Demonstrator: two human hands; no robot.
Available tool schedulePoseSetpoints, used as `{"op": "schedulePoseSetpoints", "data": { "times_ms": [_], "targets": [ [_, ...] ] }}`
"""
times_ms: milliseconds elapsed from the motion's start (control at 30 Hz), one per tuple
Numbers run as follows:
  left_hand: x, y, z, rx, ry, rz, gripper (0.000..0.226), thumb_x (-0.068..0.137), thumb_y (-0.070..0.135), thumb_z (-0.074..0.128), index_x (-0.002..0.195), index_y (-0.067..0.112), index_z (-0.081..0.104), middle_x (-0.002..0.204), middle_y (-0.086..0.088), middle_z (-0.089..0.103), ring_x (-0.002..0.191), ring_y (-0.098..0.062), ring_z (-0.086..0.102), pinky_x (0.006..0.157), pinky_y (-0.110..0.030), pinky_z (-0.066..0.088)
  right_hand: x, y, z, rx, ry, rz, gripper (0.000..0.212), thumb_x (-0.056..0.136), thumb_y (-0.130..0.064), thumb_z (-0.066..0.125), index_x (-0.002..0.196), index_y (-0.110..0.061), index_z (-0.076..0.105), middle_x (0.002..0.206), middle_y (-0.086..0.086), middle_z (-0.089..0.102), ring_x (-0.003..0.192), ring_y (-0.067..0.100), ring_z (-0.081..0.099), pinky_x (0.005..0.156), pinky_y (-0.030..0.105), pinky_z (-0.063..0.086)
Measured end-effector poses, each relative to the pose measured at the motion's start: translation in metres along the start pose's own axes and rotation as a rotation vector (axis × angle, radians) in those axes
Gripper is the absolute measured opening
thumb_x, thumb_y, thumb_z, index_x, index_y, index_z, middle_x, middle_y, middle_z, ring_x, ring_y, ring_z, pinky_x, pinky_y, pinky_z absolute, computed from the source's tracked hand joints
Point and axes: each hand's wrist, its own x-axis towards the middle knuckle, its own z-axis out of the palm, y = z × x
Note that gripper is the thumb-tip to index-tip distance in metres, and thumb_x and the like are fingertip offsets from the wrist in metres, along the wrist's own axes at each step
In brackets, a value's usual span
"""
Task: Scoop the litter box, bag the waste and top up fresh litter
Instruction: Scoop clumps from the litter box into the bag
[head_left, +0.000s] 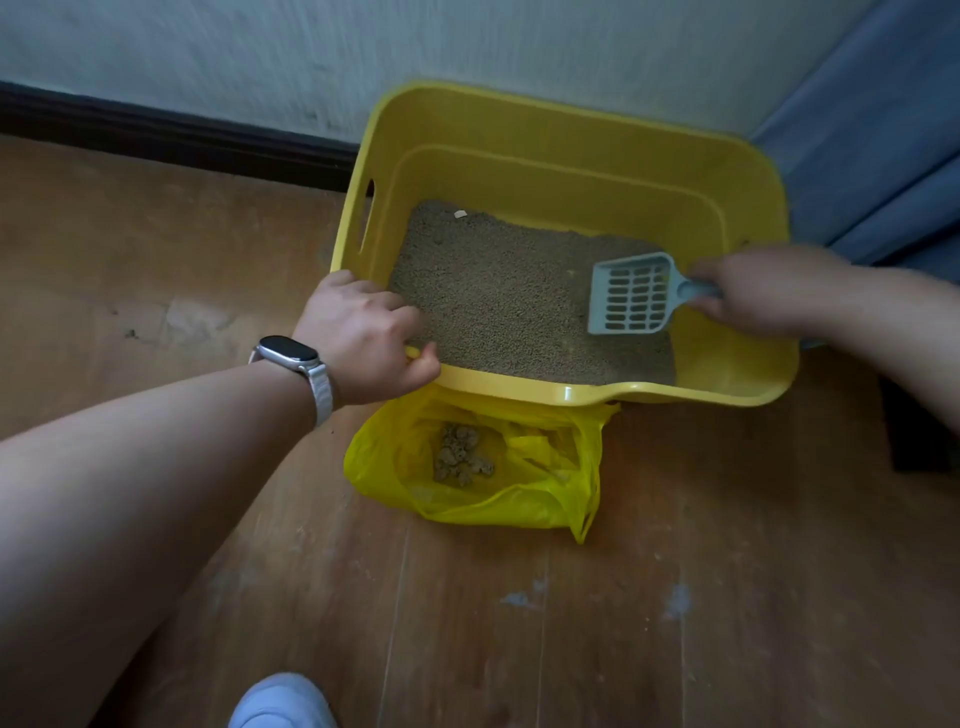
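Scooping looks partly done: clumps (460, 457) lie in the open bag (545, 499) on the floor (156, 234), just in front of the box (519, 140). Left hand (363, 338) grips its rim; right hand (753, 291) holds the empty scoop (631, 296) over the litter (493, 301). Tying and topping up remain

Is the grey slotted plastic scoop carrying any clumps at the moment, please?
No, the scoop in the right hand shows bare slots; the clumps lie in the yellow plastic bag.
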Motion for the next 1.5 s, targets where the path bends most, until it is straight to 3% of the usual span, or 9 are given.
{"op": "schedulePoseSetpoints", "data": {
  "times_ms": [233,367,500,667,867,1067,1167,1233,1500],
  "targets": [
    [-0.001,-0.002,0.003,0.001,0.007,-0.018,0.041,0.08,0.044,0.052,0.052,0.013,0.055,0.049,-0.002,0.048,0.047,-0.026,0.047,0.059,-0.03,0.031,0.048,0.018,0.002,-0.379,-0.167,-0.086,0.03,0.101,-0.037,0.038,0.121,-0.026,0.058,0.104,-0.001,0.062,0.095,0.021,0.06,0.067,0.031,0.048],
    [-0.002,-0.003,0.005,0.011,0.013,-0.004,0.039,0.078,0.043,0.055,0.053,0.013,0.055,0.049,-0.002,0.049,0.047,-0.026,0.049,0.058,-0.03,0.032,0.063,0.003,0.018,-0.237,-0.203,-0.09,0.031,0.103,-0.035,0.037,0.117,-0.02,0.06,0.097,0.001,0.061,0.088,0.021,0.059,0.072,0.034,0.05],
    [-0.002,-0.005,0.007,0.01,0.034,0.015,0.038,0.078,0.043,0.056,0.053,0.014,0.054,0.049,-0.002,0.049,0.047,-0.026,0.049,0.059,-0.029,0.027,0.072,-0.013,0.017,-0.09,-0.172,-0.126,0.034,0.103,-0.037,0.038,0.11,-0.013,0.061,0.076,0.0,0.052,0.067,0.014,0.05,0.059,0.031,0.04],
    [-0.004,-0.008,0.01,-0.005,0.049,0.034,0.037,0.077,0.043,0.058,0.053,0.015,0.054,0.05,-0.001,0.05,0.048,-0.026,0.049,0.058,-0.029,0.03,0.087,-0.037,0.023,-0.006,-0.074,-0.232,0.033,0.101,-0.04,0.04,0.118,-0.022,0.061,0.08,0.0,0.06,0.069,0.016,0.053,0.055,0.028,0.038],
    [-0.003,-0.008,0.013,-0.024,0.081,0.029,0.036,0.076,0.042,0.058,0.052,0.015,0.053,0.049,-0.001,0.049,0.047,-0.026,0.049,0.056,-0.03,0.033,0.11,-0.095,0.015,0.159,-0.034,-0.391,0.019,0.099,-0.04,0.046,0.092,-0.029,0.059,0.075,-0.004,0.059,0.072,0.019,0.057,0.059,0.029,0.038],
    [-0.001,-0.008,0.011,-0.028,0.098,0.038,0.035,0.075,0.042,0.059,0.053,0.015,0.053,0.049,-0.002,0.049,0.047,-0.026,0.05,0.056,-0.03,0.032,0.119,-0.139,0.011,0.314,-0.057,-0.412,0.024,0.098,-0.037,0.05,0.075,-0.029,0.049,0.072,-0.009,0.052,0.074,0.019,0.053,0.063,0.03,0.035],
    [-0.001,-0.008,0.011,-0.025,0.089,0.034,0.035,0.075,0.042,0.059,0.053,0.016,0.053,0.049,-0.002,0.049,0.047,-0.026,0.051,0.057,-0.03,0.032,0.118,-0.157,0.025,0.459,-0.059,-0.383,0.014,0.097,-0.037,0.052,0.096,-0.027,0.062,0.088,-0.004,0.061,0.086,0.022,0.056,0.07,0.032,0.039],
    [-0.002,-0.008,0.01,-0.026,0.079,0.033,0.035,0.075,0.042,0.059,0.053,0.016,0.052,0.05,-0.001,0.049,0.047,-0.026,0.051,0.057,-0.03,0.031,0.115,-0.162,0.035,0.578,-0.059,-0.339,0.023,0.097,-0.037,0.052,0.116,-0.026,0.061,0.097,-0.002,0.059,0.09,0.021,0.055,0.074,0.032,0.039],
    [0.0,-0.006,0.006,-0.009,0.037,0.021,0.036,0.076,0.043,0.056,0.053,0.015,0.054,0.049,-0.002,0.05,0.047,-0.026,0.051,0.058,-0.029,0.03,0.1,-0.158,0.043,0.917,-0.067,-0.277,0.035,0.098,-0.029,0.055,0.132,-0.02,0.057,0.114,0.0,0.061,0.103,0.019,0.057,0.084,0.028,0.041]
  ]
}}
